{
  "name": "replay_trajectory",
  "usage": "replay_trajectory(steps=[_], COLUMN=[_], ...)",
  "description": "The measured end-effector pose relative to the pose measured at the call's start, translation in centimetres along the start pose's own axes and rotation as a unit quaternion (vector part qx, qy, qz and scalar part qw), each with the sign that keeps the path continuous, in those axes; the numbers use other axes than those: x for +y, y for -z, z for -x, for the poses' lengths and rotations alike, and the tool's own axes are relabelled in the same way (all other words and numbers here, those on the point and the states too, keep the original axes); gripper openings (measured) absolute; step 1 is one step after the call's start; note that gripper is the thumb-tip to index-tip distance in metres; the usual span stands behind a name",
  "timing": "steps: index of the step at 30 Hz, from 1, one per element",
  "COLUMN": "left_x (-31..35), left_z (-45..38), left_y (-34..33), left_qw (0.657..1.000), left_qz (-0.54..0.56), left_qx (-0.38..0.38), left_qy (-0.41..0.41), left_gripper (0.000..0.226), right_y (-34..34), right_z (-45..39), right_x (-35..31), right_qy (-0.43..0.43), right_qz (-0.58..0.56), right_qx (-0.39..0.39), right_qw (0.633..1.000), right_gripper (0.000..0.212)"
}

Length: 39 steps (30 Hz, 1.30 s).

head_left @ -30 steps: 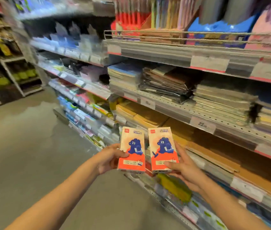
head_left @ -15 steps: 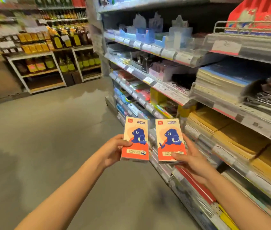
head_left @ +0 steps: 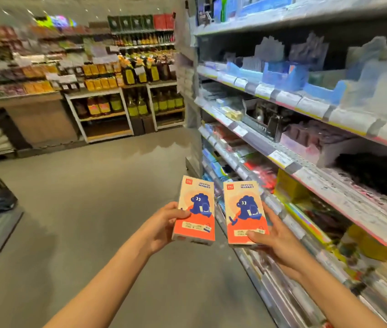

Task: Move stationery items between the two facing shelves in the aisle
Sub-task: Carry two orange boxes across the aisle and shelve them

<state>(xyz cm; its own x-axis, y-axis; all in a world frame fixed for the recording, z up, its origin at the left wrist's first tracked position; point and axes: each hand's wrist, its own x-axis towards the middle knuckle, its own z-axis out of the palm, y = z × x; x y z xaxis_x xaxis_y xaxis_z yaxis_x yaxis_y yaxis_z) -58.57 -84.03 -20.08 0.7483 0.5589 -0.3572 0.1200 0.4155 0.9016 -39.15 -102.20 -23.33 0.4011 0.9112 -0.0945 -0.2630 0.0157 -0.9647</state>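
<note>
Out over the aisle floor (head_left: 81, 209), two flat orange packs are gripped low: left pack (head_left: 194, 209) in the left hand (head_left: 161, 227), right pack (head_left: 244, 213) in the right hand (head_left: 273, 240). Both hands are closed round the lower edges, thumbs across the fronts. Light, stiff card is judged likely, best pinched by the long edges.

Two hands: left hand (head_left: 161, 227) and right hand (head_left: 276, 242). Two matching orange-and-cream packs printed with a blue cartoon figure: left pack (head_left: 194, 210), right pack (head_left: 245, 213), one per hand. One stationery shelving unit (head_left: 289, 162) at right. Bottles on the far grocery shelves (head_left: 126, 91): too blurred to count.
</note>
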Motion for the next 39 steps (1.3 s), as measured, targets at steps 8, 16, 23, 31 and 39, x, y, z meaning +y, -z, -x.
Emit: replay_trajectory(steps=[8, 16, 23, 31, 39], left_x=[7.7, 12.9, 21.6, 30.2, 35.0], left_z=[-10.6, -20.2, -31.3, -43.6, -57.0], left_y=[6.0, 12.5, 21.5, 27.6, 26.8], left_qw=[0.999, 0.999, 1.000, 0.998, 0.992], left_qz=[0.019, 0.034, -0.013, -0.062, -0.089], left_qx=[0.043, 0.034, 0.003, -0.017, -0.092], left_qy=[-0.016, -0.003, 0.000, 0.016, 0.017], left_gripper=[0.041, 0.050, 0.026, 0.010, 0.015], right_y=[-0.7, -2.9, -7.2, -8.9, -6.0], right_z=[-15.5, -28.8, -42.5, -55.3, -65.0], right_x=[-2.4, -3.5, -4.7, -5.6, -8.4], right_qy=[-0.003, 0.007, 0.035, 0.057, 0.085], right_qz=[0.009, 0.014, -0.017, -0.015, 0.002], right_qx=[-0.021, -0.003, 0.028, 0.117, 0.198], right_qw=[1.000, 1.000, 0.999, 0.991, 0.977], right_gripper=[0.127, 0.124, 0.096, 0.132, 0.123])
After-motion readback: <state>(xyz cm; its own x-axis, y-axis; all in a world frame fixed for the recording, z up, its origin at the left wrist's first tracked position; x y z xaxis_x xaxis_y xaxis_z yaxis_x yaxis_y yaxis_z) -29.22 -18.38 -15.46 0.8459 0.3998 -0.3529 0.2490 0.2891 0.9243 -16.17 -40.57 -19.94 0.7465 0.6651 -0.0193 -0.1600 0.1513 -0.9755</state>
